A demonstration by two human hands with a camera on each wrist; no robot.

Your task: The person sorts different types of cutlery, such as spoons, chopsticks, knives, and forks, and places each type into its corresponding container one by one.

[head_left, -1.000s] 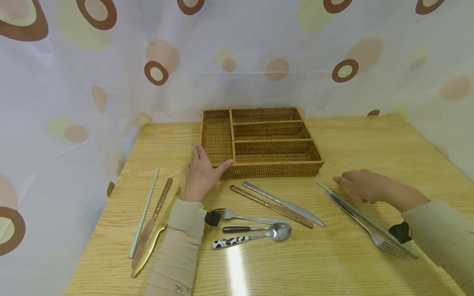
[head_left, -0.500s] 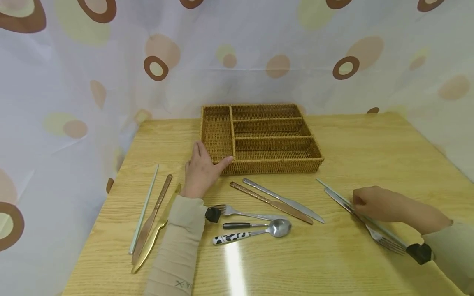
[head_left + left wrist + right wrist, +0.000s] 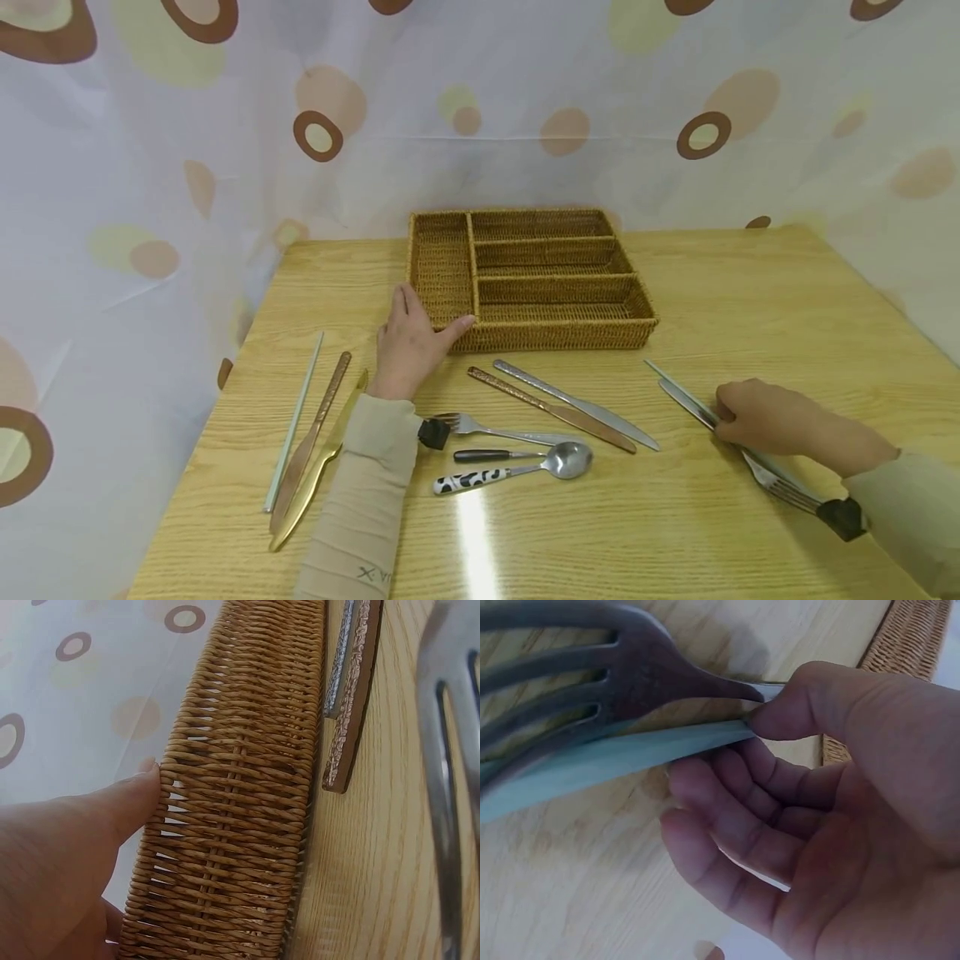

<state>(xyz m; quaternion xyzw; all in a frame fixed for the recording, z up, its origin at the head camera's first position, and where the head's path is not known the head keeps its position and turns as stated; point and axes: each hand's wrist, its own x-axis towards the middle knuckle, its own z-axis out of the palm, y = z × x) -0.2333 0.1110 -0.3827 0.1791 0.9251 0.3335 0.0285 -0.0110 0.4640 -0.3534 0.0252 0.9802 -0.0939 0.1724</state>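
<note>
A wicker cutlery tray (image 3: pixel 555 337) with several compartments stands at the back of the table. My left hand (image 3: pixel 408 346) holds its front left corner, the thumb on the front rim; in the left wrist view the thumb touches the edge of the woven wall (image 3: pixel 225 795). At the right, my right hand (image 3: pixel 772 421) pinches a pale green chopstick (image 3: pixel 637 754) between thumb and fingers. A metal fork (image 3: pixel 641 667) lies along the chopstick, its handle passing behind the thumb. The hand hides the middle of both in the head view.
At the left lie another green chopstick (image 3: pixel 294 425), a copper knife (image 3: pixel 307 450) and a gold knife (image 3: pixel 318 467). Before the tray are a copper knife (image 3: pixel 551 408), a silver knife (image 3: pixel 577 406), a fork (image 3: pixel 510 433), a black-handled utensil (image 3: pixel 487 456) and a spoon (image 3: pixel 567 460).
My right hand has come down and right, from above the far end of the chopstick and fork onto the chopstick's middle, which it now pinches. The left hand stays on the tray.
</note>
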